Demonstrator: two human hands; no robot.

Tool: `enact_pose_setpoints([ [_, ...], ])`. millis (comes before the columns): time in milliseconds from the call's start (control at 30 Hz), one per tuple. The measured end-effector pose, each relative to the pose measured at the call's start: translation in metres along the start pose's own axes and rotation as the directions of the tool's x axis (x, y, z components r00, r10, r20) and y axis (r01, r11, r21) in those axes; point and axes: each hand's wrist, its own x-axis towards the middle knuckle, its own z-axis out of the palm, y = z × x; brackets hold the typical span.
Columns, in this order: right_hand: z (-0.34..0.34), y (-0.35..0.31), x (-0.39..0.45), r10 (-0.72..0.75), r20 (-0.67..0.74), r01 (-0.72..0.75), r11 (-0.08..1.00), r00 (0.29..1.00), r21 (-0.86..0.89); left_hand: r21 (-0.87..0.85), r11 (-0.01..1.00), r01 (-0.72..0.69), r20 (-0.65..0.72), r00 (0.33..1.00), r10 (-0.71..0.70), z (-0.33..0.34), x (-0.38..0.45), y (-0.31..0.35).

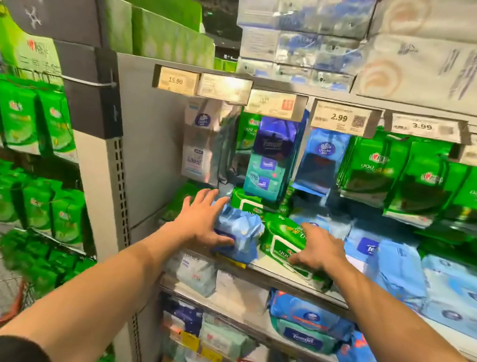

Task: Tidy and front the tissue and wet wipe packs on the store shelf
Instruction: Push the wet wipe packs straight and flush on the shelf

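**A:** What could go wrong here?

**B:** The green wet wipe pack [285, 243] under the right hand [318, 251] lies at an angle at the shelf edge [281, 275], its near corner seeming to jut past the lip. My judgement is that a push from the side could tip it off onto the shelves below. The blue tissue pack [239, 233] is soft and crumpled, so pressing on it may only squash it rather than slide it square.

**A:** What are the hands doing?

**B:** The left hand [204, 221] is spread wide, fingers straight, lying on the blue pack's left side with the thumb along its near edge. The right hand has its fingers bent down over the green pack's top and near face, gripping it.

**A:** Where are the packs, and how do they look?

**B:** The two sit between the hands, touching each other. The green one is glossy, with a white flap lid on top. The blue one is wrinkled plastic with a dark label by the left thumb. Beyond the fingertips, hanging packs [271, 160] dangle from hooks. To the right of the right hand lie pale blue flat packs [396, 264].
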Motion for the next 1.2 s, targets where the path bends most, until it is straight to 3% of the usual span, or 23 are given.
enact_pose_setpoints([
  [300, 0.002, -0.048, 0.048, -0.046, -0.046, 0.048, 0.998, 0.998, 0.034, 0.001, 0.995, -0.102, -0.063, 0.993, 0.102, -0.006, 0.017, -0.036],
  [400, 0.007, -0.054, 0.056, -0.086, -0.101, 0.082, 0.996, 0.991, -0.044, 0.024, 0.994, -0.105, -0.017, 0.994, 0.106, -0.008, 0.019, -0.039],
  [500, 0.007, -0.042, 0.053, -0.007, -0.072, 0.001, 0.997, 0.997, -0.080, 0.023, 0.993, -0.114, 0.007, 0.994, 0.114, -0.012, 0.024, -0.040],
  [600, 0.008, -0.015, 0.053, 0.141, 0.003, -0.141, 0.989, 0.990, 0.044, 0.019, 0.992, -0.127, 0.050, 0.991, 0.126, -0.019, 0.031, -0.037],
  [700, 0.009, 0.002, 0.055, 0.149, 0.075, -0.163, 0.954, 0.986, 0.252, 0.024, 0.991, -0.129, 0.120, 0.985, 0.125, -0.023, 0.035, -0.032],
  [800, 0.016, -0.005, 0.055, 0.166, 0.007, -0.154, 0.898, 0.986, 0.412, 0.049, 0.990, -0.130, 0.208, 0.971, 0.117, -0.022, 0.038, -0.032],
  [933, 0.024, -0.023, 0.062, 0.175, -0.055, -0.110, 0.804, 0.983, 0.585, 0.061, 0.986, -0.154, 0.228, 0.964, 0.136, -0.018, 0.040, -0.041],
  [1200, 0.037, -0.059, 0.074, 0.189, -0.120, -0.056, 0.725, 0.975, 0.686, 0.047, 0.984, -0.170, 0.270, 0.951, 0.151, -0.019, 0.038, -0.046],
])
